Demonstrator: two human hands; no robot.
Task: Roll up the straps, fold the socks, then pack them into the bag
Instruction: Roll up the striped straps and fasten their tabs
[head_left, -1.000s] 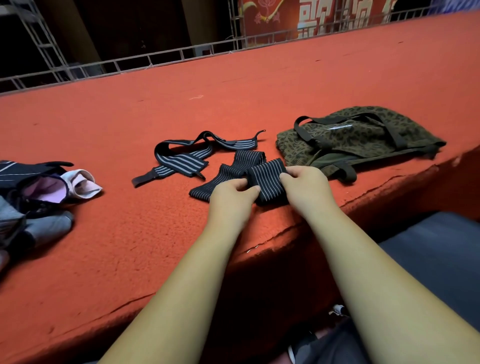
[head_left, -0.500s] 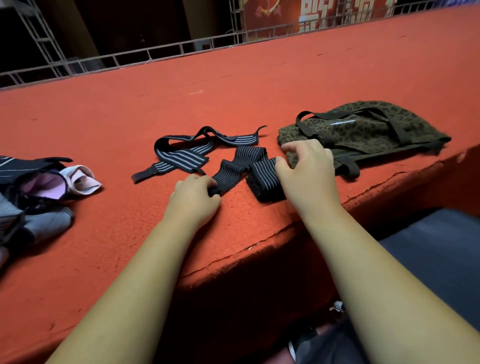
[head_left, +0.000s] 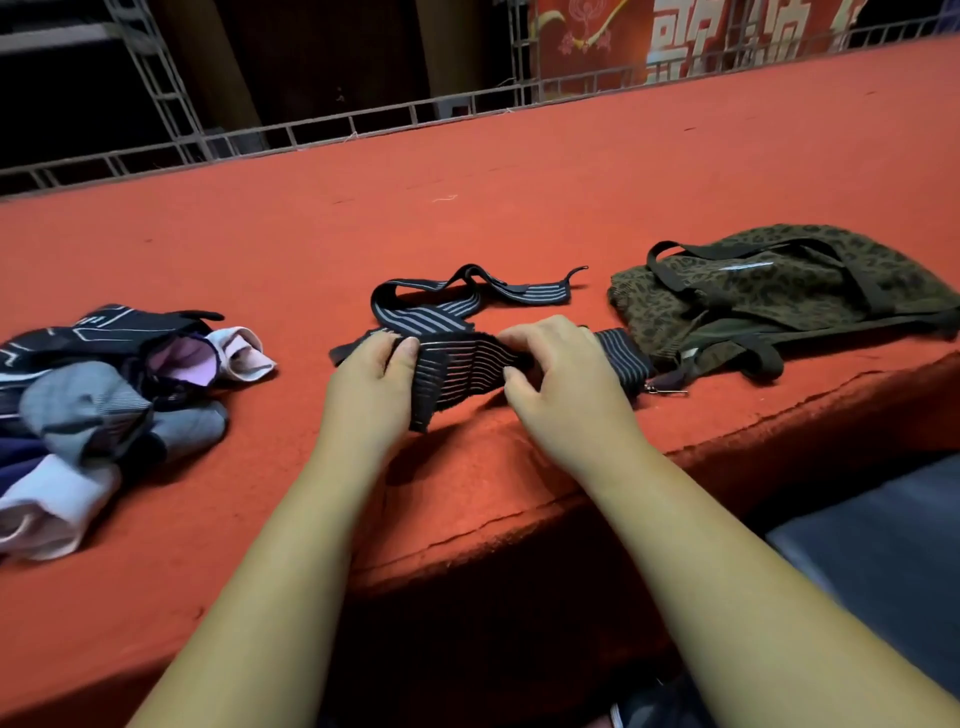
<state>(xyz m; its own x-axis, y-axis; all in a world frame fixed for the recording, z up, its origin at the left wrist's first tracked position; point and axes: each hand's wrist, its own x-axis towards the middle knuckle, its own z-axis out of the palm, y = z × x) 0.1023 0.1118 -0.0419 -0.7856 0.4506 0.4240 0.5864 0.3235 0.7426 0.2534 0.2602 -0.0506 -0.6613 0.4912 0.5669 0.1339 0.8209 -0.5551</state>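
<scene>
A black strap with thin white stripes (head_left: 457, 371) lies stretched flat near the front edge of the red carpeted surface. My left hand (head_left: 371, 387) pinches its left end. My right hand (head_left: 563, 374) grips it further right, fingers curled over the band. Its right end (head_left: 621, 358) reaches towards the bag. A second striped strap (head_left: 431, 312) lies loose and twisted just behind. The olive leopard-print bag (head_left: 769, 291) lies flat at the right. A heap of socks (head_left: 104, 395), dark, grey, pink and white, sits at the left.
The red carpeted surface (head_left: 467, 182) stretches far back to a metal railing (head_left: 363, 124). Its worn front edge (head_left: 519, 514) drops off just below my forearms. A small metal zipper pull (head_left: 665, 389) lies by the bag's near corner.
My left hand has taken the strap's left end and both hands have pulled the strap out flat between them. My view has shifted right, so the socks show more fully.
</scene>
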